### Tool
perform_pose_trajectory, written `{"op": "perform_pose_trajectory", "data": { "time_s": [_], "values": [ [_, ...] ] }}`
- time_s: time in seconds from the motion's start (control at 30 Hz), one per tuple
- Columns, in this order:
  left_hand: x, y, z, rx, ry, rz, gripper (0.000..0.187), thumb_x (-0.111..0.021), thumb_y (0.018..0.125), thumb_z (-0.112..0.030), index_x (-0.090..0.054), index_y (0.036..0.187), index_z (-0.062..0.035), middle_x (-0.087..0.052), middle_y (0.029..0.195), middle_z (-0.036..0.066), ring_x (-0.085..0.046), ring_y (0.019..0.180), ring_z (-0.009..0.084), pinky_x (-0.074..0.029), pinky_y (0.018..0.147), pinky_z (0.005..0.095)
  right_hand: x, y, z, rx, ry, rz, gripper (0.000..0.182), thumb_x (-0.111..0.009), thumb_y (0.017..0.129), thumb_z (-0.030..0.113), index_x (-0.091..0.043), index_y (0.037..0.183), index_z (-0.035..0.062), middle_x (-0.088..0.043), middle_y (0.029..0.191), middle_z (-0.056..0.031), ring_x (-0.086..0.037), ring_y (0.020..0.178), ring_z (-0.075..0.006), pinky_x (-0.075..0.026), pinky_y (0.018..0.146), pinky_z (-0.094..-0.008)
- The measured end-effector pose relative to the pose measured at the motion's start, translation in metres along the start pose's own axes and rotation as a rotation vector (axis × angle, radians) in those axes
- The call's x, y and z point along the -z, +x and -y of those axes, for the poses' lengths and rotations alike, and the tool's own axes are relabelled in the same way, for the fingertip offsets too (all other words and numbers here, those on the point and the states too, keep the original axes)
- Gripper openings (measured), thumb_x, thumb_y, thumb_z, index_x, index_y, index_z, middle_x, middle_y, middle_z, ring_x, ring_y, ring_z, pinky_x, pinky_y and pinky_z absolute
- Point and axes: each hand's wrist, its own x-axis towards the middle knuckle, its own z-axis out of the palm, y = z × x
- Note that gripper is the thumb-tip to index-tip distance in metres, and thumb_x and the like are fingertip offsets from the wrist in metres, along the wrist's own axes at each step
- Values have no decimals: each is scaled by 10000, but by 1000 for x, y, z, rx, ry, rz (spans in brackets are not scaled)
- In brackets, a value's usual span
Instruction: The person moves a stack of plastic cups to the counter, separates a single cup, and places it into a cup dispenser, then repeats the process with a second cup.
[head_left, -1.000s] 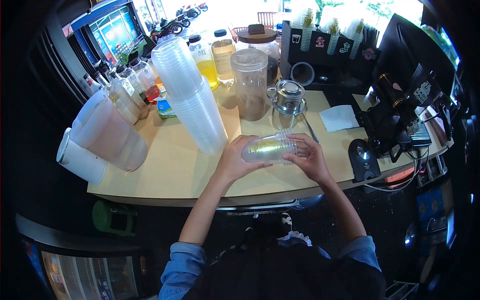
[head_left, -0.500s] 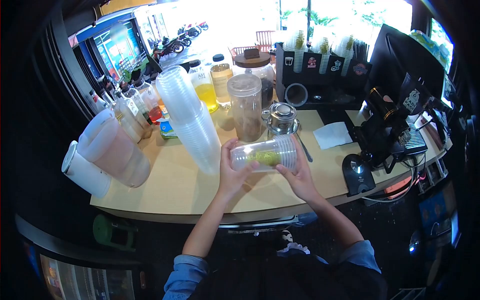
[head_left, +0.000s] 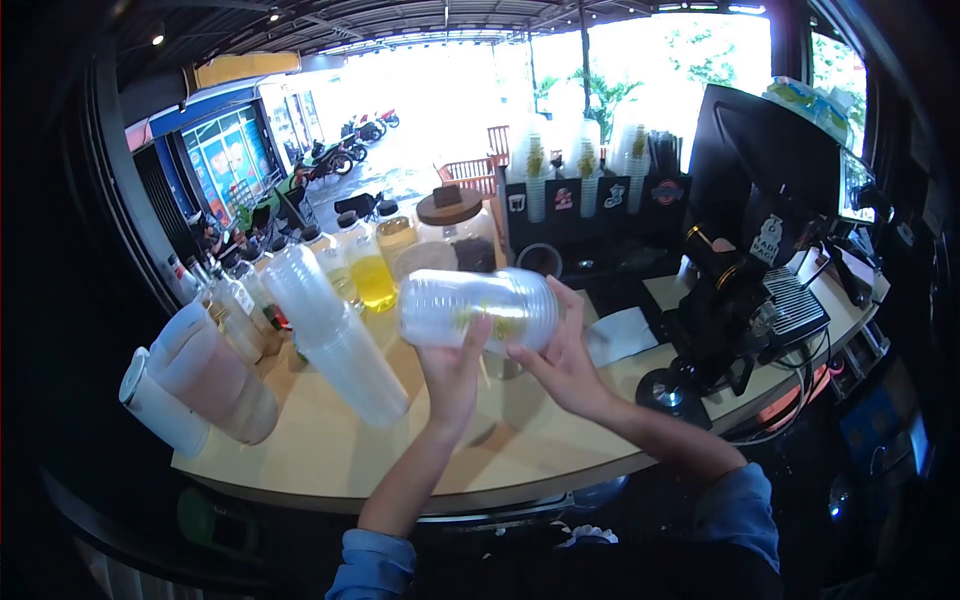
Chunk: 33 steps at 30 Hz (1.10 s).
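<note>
A stack of clear plastic cups [head_left: 480, 308] with a yellow-green print lies sideways in the air above the counter [head_left: 540, 440], gripped from both ends. My left hand [head_left: 452, 372] wraps its left end from below, thumb over the front. At the right end, my right hand [head_left: 566, 362] holds the stack with its thumb underneath. A tall stack of clear cups [head_left: 345, 355] stands on the counter left of my hands. The held cups partly hide a jar and a metal item behind them.
Left: a pink-tinged pitcher [head_left: 215, 375], a white container [head_left: 160, 400] and several bottles [head_left: 235, 295]. Behind: a wooden-lidded jar [head_left: 450, 225] and a black cup rack [head_left: 600, 225]. Right: a white napkin [head_left: 622, 335], black equipment [head_left: 715, 310] and a black monitor [head_left: 750, 150].
The view has tilted up. Both hands have raised the held cup stack over the counter, and it now covers more of the jar and metal item behind.
</note>
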Motion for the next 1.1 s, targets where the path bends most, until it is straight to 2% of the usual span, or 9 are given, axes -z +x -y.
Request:
{"op": "perform_pose_trajectory", "data": {
  "time_s": [0.07, 0.13, 0.27, 0.37, 0.67, 0.83, 0.93, 1.0, 1.1],
  "values": [
    [-27, 35, -2, -226, 149, 137, 549, -680, 815, -97, -338, 1232, 7, -515, 1123, 106, -538, 1004, 148, -459, 851, 279, 28, 31, 3, -13, 10, -51, 792, -662, 779, -4, -97, 1331, 50, -349, 1274, -179, -458, 1156, -230, -500, 837, -311],
    [-57, 78, -1, -247, 169, 199, 561, -693, 802, -96, -329, 1216, 4, -515, 1099, 119, -548, 987, 150, -478, 817, 271, 63, 67, 15, -123, -85, -95, 802, -711, 755, 56, -148, 1326, 40, -351, 1267, -190, -507, 1059, -204, -503, 761, -281],
    [-114, 183, 29, -415, 287, 315, 606, -709, 795, -152, -296, 1216, -10, -500, 1115, 134, -541, 1031, 182, -467, 851, 304, 128, 133, 40, -189, -158, -371, 759, -696, 782, 232, -217, 1330, 15, -332, 1313, -179, -518, 1024, -212, -468, 798, -343],
    [-152, 259, 60, -591, 591, 329, 717, -737, 766, -216, -254, 1248, 3, -480, 1171, 189, -524, 1071, 254, -436, 896, 361, 171, 164, 34, -189, -124, -445, 757, -706, 764, 220, -233, 1321, 27, -318, 1333, -179, -517, 1021, -213, -471, 775, -341],
    [-201, 347, 117, -433, 847, 557, 909, -738, 745, -274, -115, 1324, 47, -385, 1254, 249, -385, 1219, 320, -312, 1035, 392, 219, 205, -19, -155, -459, -558, 708, -685, 742, 198, -274, 1294, 32, -362, 1308, -182, -543, 951, -206, -475, 706, -310],
    [-205, 354, 119, -198, 834, 694, 952, -743, 754, -281, -72, 1387, -43, -343, 1342, 238, -350, 1260, 292, -315, 1031, 408, 221, 232, -18, -100, -548, -685, 634, -668, 741, 172, -336, 1255, 8, -390, 1259, -187, -530, 965, -220, -457, 767, -325],
    [-202, 350, 126, -64, 902, 713, 952, -746, 750, -287, -76, 1399, -99, -346, 1340, 237, -352, 1254, 304, -324, 1025, 405, 222, 249, -11, -31, -535, -697, 602, -649, 747, 158, -364, 1262, 32, -404, 1225, -194, -508, 1006, -242, -444, 809, -349],
    [-199, 357, 140, -106, 1005, 769, 973, -743, 744, -217, -19, 1380, -83, -381, 1304, 243, -410, 1215, 292, -349, 1011, 388, 223, 256, 3, 46, -567, -581, 560, -583, 762, 62, -346, 1267, 3, -366, 1216, -241, -412, 1154, -377, -370, 970, -409],
    [-200, 348, 134, 104, 975, 795, 1002, -754, 720, -231, -21, 1385, -72, -328, 1333, 256, -379, 1236, 315, -335, 1018, 389, 233, 273, -2, 239, -823, -491, 484, -543, 766, 33, -447, 1240, 30, -425, 1273, -200, -452, 1145, -371, -387, 963, -411]
  ]
}}
